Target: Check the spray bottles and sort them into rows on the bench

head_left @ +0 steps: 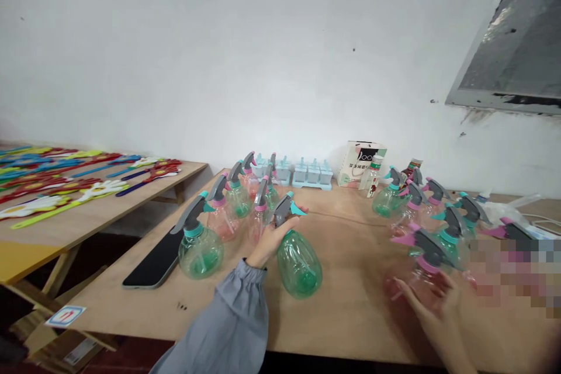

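Note:
My left hand (274,239), at the end of a grey sleeve, is wrapped around the neck of a green spray bottle (301,269) with a grey and turquoise trigger head. The bottle leans slightly. On the right, my right hand (438,304) grips the body of a pink spray bottle (401,283) with a grey and pink head; some of its fingers are hidden. Left of my left hand stands another green spray bottle (201,254), with several pink and green ones behind it. More spray bottles, among them a green one (388,201), stand behind my right hand.
A black phone (151,260) lies at the wooden table's left side. Light blue ice-pop moulds (312,175), a printed box (356,169) and a clear bottle (372,178) stand at the back. Another table (87,228) holds colourful hand-shaped items. Part of the right side is pixelated.

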`<state>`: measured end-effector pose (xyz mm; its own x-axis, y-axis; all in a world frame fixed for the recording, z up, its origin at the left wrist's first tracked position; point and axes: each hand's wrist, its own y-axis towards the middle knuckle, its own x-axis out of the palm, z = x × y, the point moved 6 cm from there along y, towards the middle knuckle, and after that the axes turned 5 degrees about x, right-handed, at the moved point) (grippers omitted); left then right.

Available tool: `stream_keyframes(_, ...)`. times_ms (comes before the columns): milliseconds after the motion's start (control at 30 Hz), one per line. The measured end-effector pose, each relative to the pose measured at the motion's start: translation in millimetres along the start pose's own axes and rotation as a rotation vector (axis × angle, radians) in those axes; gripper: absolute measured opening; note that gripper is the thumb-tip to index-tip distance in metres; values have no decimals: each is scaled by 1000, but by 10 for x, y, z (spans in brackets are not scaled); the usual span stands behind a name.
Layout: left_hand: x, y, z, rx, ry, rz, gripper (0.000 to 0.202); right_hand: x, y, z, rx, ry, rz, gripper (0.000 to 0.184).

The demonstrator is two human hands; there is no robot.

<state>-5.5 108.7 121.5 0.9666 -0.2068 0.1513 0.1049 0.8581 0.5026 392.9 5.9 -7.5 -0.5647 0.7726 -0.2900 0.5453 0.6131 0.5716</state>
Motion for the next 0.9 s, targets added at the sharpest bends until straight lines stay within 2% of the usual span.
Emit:
stream_keyframes(100,15,13,19,3,26,-45,34,512,97,-348,-21,62,-131,91)
stream_keyframes(200,-30,8,9,19,104,43,29,1041,351,-629,-80,95,-261,88)
stream_keyframes(267,-63,-7,-11,10,159,106,32,1343,509,-716,-102,137,-329,86)
stream_keyframes(367,-6,-25,-47,-25,151,19,32,1607,644,-735,-115,179,-304,88)
stream_keyframes(433,22,-35,-48,-22,150,-20,33,1667,654,-721,-116,190,-256,91)
stream_keyframes(567,28,-45,-29,-1,198,10,35,1647,587,-715,-111,181,-230,91)
stream_keyframes(667,109,-58,-31,-8,141,-89,30,1603,560,-723,-101,167,-230,92)
stream_keyframes(833,69,-88,-6,18,144,-28,30,1590,564,-713,-92,166,-225,93)
stream_keyframes(900,92,-97,-18,4,129,-78,27,1597,563,-702,-96,171,-229,92)
